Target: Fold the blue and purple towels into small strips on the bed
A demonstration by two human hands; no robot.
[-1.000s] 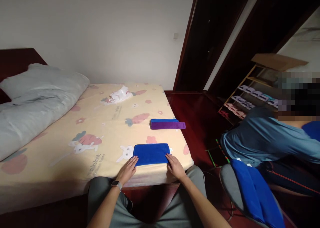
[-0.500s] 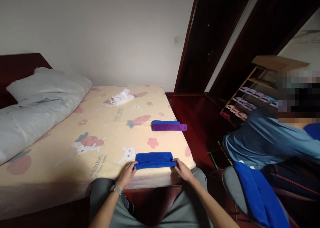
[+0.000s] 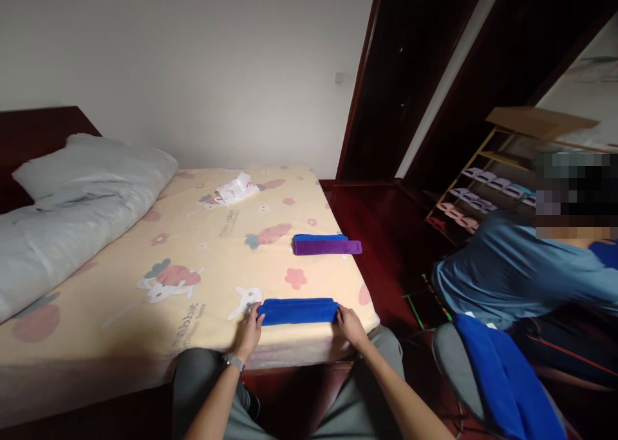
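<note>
A blue towel (image 3: 298, 312), folded into a long flat strip, lies along the near edge of the bed. At its left end my left hand (image 3: 252, 327) pinches the corner, thumb and fingers closed on the cloth. My right hand (image 3: 349, 325) grips the opposite end in the same way. Farther back, close to the bed's right edge, rests a folded purple towel (image 3: 328, 247) with a folded blue towel (image 3: 321, 237) showing just behind it. The purple one sticks out a little past the bed's edge.
The bed (image 3: 207, 285) has a cream rabbit-print sheet. On it are a white plastic bag (image 3: 235, 188) and a bunched grey quilt (image 3: 87, 195). To the right, a person in a blue shirt (image 3: 492, 266) sits beside a chair draped with blue towels (image 3: 506, 382). Behind stands a slipper rack (image 3: 483, 183).
The towel's near flap has been folded away from me, so the strip's front layer now covers most of it. My left hand has turned and risen slightly at its end.
</note>
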